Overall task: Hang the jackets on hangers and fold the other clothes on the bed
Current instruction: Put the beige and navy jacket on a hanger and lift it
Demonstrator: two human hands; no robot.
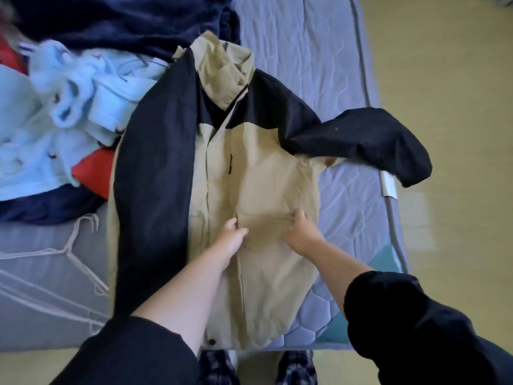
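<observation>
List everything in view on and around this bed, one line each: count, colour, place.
jacket: one, beige with dark navy sleeves and shoulders, spread front-up across the bed
hangers: at least two, white, on the bed left of the jacket
light blue clothes: crumpled heap, count unclear, upper left
red fabric: red, showing under the light blue heap
dark blue fabric: navy, far end of the bed
bed: one, grey-lilac quilted cover
floor: tan, right of the bed
checked legs: two, blue-white, bottom edge
left hand: one, on the jacket's lower front, black sleeve pushed up
right hand: one, beside it on the same pocket area
</observation>
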